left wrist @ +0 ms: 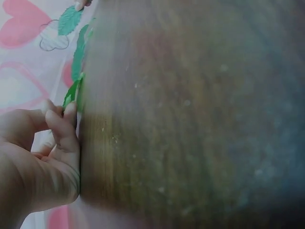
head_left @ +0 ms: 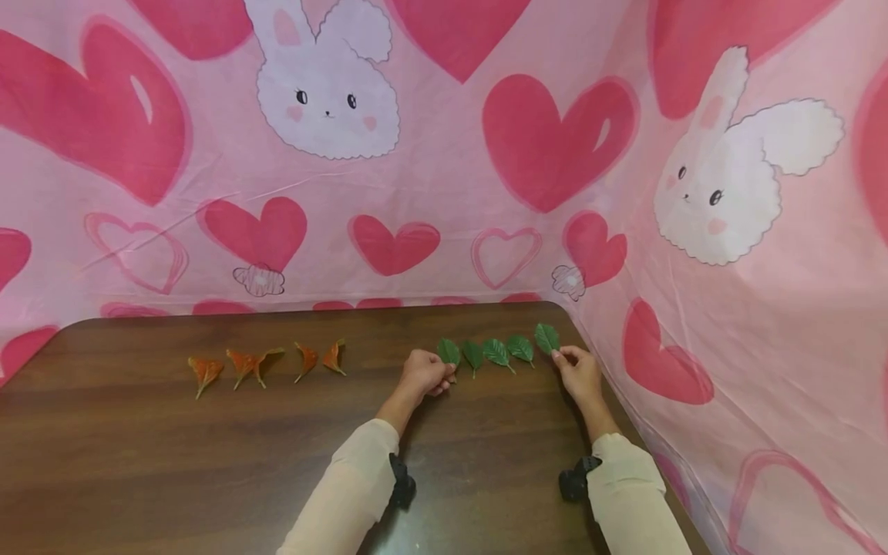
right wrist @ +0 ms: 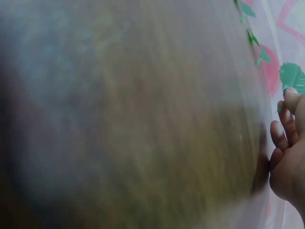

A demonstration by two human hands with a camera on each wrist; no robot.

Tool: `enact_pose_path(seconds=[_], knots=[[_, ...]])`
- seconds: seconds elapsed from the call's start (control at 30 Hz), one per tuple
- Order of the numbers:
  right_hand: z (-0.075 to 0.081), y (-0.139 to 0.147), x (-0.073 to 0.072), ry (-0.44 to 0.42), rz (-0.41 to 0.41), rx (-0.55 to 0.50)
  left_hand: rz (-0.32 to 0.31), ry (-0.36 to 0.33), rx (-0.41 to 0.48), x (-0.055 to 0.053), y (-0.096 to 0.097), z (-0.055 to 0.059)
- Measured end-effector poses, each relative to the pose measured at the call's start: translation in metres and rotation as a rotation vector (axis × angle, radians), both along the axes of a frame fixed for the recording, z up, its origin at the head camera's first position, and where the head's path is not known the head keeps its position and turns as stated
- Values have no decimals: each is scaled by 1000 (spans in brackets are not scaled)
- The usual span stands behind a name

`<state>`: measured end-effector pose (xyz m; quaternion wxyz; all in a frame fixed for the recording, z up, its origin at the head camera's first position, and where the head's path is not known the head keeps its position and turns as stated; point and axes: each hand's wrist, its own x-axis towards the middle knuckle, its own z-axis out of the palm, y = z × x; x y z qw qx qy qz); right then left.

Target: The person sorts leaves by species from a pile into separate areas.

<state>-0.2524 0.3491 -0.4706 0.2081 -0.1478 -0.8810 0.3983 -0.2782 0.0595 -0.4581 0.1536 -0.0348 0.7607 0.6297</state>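
Note:
A row of green leaves lies along the far right part of the brown table. My left hand pinches the leftmost green leaf near its stem; the left wrist view shows thumb and finger meeting at that leaf's base. At the other end of the row, the rightmost green leaf is held up by its lower end between the thumb and finger of my right hand. Three more green leaves lie between the hands, stems toward me. In the right wrist view the held leaf stands above the thumb.
Several curled orange-brown leaves lie in a row on the left half of the table. A pink cloth with hearts and rabbits hangs behind the table and along its right side. Dark wrist cameras sit on both sleeves.

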Motion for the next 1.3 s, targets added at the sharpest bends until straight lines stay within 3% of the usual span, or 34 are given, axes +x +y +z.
enact_pose_path(seconds=[0.57, 0.93, 1.3], knots=[[-1, 5, -6, -56, 27, 98, 4, -64, 31, -9, 4, 0], [-1, 4, -6, -124, 33, 137, -28, -55, -16, -10, 2, 1], [-2, 4, -5, -100, 46, 156, -4, -21, -67, -9, -2, 0]])
